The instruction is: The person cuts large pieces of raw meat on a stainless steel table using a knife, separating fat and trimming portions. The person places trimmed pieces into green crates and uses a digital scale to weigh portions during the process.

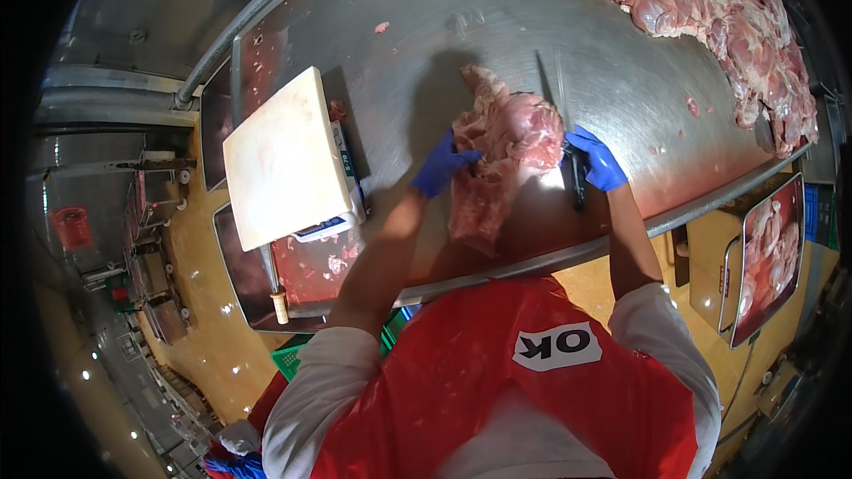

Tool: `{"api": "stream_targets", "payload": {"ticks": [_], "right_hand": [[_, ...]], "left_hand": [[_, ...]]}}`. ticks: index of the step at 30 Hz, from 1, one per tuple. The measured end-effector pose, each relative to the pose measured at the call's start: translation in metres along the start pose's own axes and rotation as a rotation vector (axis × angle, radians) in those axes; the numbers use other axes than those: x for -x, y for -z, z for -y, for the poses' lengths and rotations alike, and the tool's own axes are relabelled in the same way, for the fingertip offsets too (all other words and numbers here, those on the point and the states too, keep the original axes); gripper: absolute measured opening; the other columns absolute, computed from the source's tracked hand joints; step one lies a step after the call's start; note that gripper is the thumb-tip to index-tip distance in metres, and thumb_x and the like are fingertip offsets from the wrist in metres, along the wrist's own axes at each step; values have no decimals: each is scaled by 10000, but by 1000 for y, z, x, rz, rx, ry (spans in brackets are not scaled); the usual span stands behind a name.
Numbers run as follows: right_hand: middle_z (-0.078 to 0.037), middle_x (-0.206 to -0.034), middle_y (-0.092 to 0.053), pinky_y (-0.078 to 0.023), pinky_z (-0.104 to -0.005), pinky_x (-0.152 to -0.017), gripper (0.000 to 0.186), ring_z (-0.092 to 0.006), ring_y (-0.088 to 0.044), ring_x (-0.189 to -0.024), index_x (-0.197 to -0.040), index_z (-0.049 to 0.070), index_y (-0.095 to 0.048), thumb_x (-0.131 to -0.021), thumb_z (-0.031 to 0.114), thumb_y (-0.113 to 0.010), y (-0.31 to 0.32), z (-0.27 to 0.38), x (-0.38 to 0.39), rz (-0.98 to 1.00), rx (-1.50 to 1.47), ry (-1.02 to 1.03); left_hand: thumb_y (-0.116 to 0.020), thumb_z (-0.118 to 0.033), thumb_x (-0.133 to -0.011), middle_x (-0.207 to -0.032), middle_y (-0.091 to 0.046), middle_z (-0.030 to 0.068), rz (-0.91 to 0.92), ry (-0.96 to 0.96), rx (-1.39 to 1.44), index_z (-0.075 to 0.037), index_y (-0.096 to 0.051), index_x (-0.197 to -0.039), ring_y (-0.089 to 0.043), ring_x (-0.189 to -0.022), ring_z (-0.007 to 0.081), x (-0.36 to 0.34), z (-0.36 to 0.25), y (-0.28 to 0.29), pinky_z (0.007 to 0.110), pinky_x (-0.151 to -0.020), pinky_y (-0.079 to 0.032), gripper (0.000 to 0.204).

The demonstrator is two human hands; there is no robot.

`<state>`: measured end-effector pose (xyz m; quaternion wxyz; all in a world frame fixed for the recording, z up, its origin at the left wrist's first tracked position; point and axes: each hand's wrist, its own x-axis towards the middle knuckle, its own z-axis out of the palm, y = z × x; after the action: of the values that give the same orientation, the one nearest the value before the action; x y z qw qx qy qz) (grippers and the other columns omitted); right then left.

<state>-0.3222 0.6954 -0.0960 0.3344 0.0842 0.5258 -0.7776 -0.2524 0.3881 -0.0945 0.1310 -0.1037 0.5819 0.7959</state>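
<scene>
Your left hand [441,166], in a blue glove, is closed on the left edge of a large cut of raw meat [501,155] and pins it to the steel worktop [426,44]. The cut lies near the worktop's front edge, directly ahead of your red apron [497,381]. Your right hand [596,158], also gloved in blue, is clenched around the dark handle of a knife [559,120]; the blade runs away from you along the right side of the cut, touching it. A heap of raw meat pieces [719,18] occupies the far right corner, well apart from the cut. A scale with a white platform [284,155] stands at the worktop's left edge. Small scraps [691,105] lie between cut and heap.
</scene>
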Motion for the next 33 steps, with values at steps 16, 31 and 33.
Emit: {"api": "stream_targets", "payload": {"ticks": [16,31,33], "right_hand": [[-53,-696,-612,-471,-260,-558,175,-102,-564,-598,-1000,28,-590,-976,198,-563,-36,15,11,-355,583,340],[-97,-712,-562,-509,-347,-516,109,-195,-577,-595,-961,16,-534,-912,101,-487,-127,-34,-37,217,481,-167],[-97,-717,-575,-510,-352,-558,125,-197,-578,-616,-931,25,-562,-898,125,-496,-111,-52,-12,519,862,-31]], "left_hand": [[-661,-189,-831,-867,-655,33,-389,-76,-19,-36,-671,-983,-620,-775,148,-60,31,18,290,-679,-511,216],[-655,-70,-766,-765,-551,-27,-62,-181,-314,-57,-623,-868,-518,-676,67,-30,-51,-5,252,-579,-444,108],[-651,-55,-771,-793,-569,-16,-124,-236,-316,-43,-619,-911,-545,-686,80,-27,-49,0,258,-592,-463,144]]}}
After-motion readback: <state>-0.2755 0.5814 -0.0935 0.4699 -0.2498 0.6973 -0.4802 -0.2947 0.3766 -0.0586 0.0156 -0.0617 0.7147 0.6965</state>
